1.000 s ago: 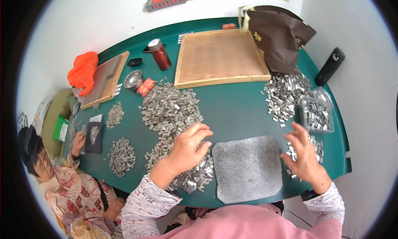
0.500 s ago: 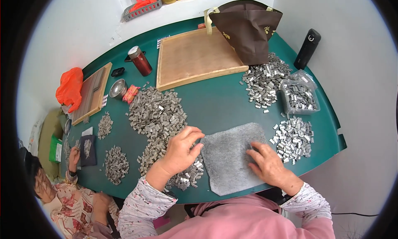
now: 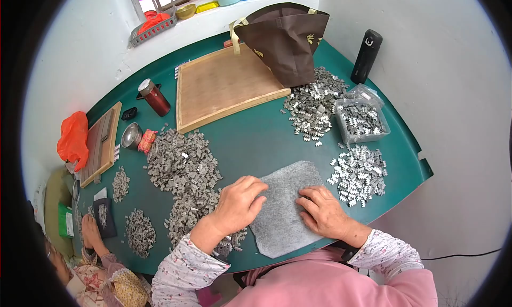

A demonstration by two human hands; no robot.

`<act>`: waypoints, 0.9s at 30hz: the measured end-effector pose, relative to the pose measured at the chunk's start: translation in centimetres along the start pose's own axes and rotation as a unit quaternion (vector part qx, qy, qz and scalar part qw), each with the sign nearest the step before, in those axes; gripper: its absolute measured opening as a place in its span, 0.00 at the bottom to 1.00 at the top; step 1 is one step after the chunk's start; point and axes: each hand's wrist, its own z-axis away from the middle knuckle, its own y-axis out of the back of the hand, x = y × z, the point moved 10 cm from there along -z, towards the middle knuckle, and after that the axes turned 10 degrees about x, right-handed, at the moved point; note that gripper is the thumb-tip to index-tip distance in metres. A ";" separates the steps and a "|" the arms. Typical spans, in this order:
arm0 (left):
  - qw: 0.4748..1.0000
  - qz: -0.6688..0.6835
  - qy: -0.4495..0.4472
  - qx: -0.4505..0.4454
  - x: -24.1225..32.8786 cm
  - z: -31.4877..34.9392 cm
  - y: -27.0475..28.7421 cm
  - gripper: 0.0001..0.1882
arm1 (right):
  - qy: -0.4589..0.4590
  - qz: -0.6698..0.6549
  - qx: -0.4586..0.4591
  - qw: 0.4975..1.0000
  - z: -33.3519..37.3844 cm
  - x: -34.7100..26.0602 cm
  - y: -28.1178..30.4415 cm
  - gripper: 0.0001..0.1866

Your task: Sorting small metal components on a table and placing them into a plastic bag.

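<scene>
Left heap (image 3: 181,166): small grey metal pieces, running down beside the left hand (image 3: 238,204) and partly hidden by it.
Right pile (image 3: 360,176): shinier pieces near the right hand (image 3: 324,213), just below a clear plastic box (image 3: 368,138) filled with more.
Far side: wooden tray (image 3: 224,88), a brown bag (image 3: 290,46) covering its right corner, a red flask (image 3: 156,99) at its left.
Grey mat (image 3: 282,237): by the table's near edge, between heap and pile.
Left grip: loosely bent, thumb apart from forefinger, over the mat's left side.
Right grip: curled over the mat; whether it pinches anything, I cannot tell.
Room: green surface between mat and tray.
Table (image 3: 250,139): green, curved far edge, white walls (image 3: 437,94) around; another person (image 3: 88,277) at left.
</scene>
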 end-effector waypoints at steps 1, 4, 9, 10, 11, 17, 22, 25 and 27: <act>1.000 -0.002 -0.003 0.000 0.0 -0.1 -0.1 0.12 | -0.002 -0.006 0.000 1.000 0.1 0.0 0.0 0.20; 1.000 -0.003 -0.003 0.004 0.0 -0.5 -0.2 0.11 | -0.002 -0.009 0.006 1.000 0.1 0.1 0.0 0.20; 1.000 -0.013 -0.009 0.017 -0.1 -0.5 -0.1 0.11 | -0.003 -0.015 0.011 1.000 0.2 0.2 0.1 0.20; 1.000 -0.018 -0.007 0.015 -0.1 -0.4 -0.2 0.11 | -0.003 -0.014 0.011 1.000 0.2 0.2 0.1 0.20; 1.000 -0.023 -0.005 0.013 -0.2 -0.3 -0.2 0.11 | -0.002 -0.016 0.011 1.000 0.1 0.2 0.2 0.20; 1.000 -0.016 0.015 0.010 -0.4 0.1 -0.3 0.11 | -0.004 -0.018 0.014 1.000 0.2 0.3 0.2 0.20; 1.000 -0.004 0.019 0.001 -0.3 0.6 -0.8 0.11 | -0.004 -0.021 0.013 1.000 0.2 0.2 0.3 0.21; 1.000 0.007 0.006 -0.005 0.6 1.3 -1.4 0.11 | -0.005 -0.020 0.014 1.000 0.2 0.2 0.2 0.20; 1.000 0.013 -0.002 -0.009 1.3 1.8 -2.0 0.11 | -0.006 -0.019 0.017 1.000 0.3 0.3 0.2 0.20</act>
